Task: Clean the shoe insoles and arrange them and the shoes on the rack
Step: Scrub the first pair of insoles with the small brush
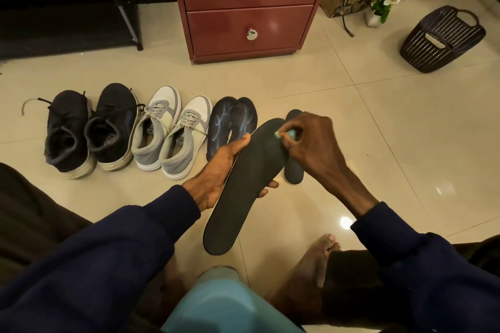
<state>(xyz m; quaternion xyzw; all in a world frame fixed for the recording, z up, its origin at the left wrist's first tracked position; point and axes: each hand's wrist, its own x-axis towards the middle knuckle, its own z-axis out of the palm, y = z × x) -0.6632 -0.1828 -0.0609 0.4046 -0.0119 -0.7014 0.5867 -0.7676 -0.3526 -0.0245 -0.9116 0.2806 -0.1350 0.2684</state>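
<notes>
While my left hand [216, 173] grips the dark insole [243, 192] above the floor [384, 121], my right hand [316, 143] pinches a small teal item [284, 134] against its toe end; I judge steady heelward strokes best.

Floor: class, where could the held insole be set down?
Bare tiles lie right of the floor insole toward the basket, and between the shoe row and the drawer cabinet. Crowded: left of the held insole.

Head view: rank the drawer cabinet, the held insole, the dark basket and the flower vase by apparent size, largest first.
1. drawer cabinet
2. held insole and dark basket: about equal here; the insole is nearer, so unranked
3. flower vase
</notes>
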